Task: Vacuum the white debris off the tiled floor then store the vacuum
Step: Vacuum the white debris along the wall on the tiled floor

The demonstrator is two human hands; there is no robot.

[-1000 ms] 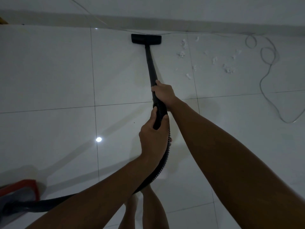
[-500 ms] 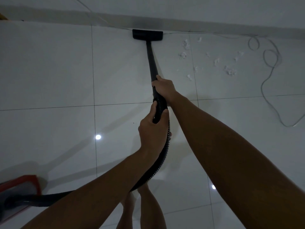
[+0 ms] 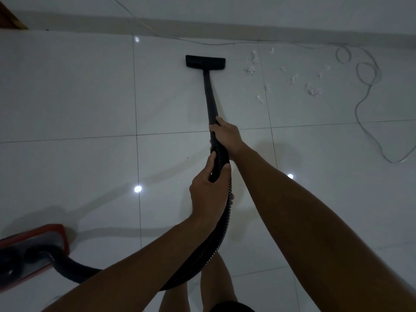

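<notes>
A black vacuum wand (image 3: 210,97) runs away from me to its flat floor head (image 3: 205,61), which lies on the white tiled floor (image 3: 78,97) a short way from the far wall. My right hand (image 3: 227,136) grips the wand where it joins the ribbed black hose (image 3: 221,228). My left hand (image 3: 208,190) grips the hose just below. Several scraps of white debris (image 3: 313,91) lie to the right of the head. The hose curves back to the red vacuum body (image 3: 33,248) at the lower left.
A thin pale power cord (image 3: 369,86) loops over the floor at the right and runs along the wall base (image 3: 225,23). A brown wooden edge (image 3: 11,19) shows at the top left. My bare legs (image 3: 216,280) stand beneath the hose.
The floor head has been drawn back from the wall toward me. Both hands keep the same hold. The debris has not moved.
</notes>
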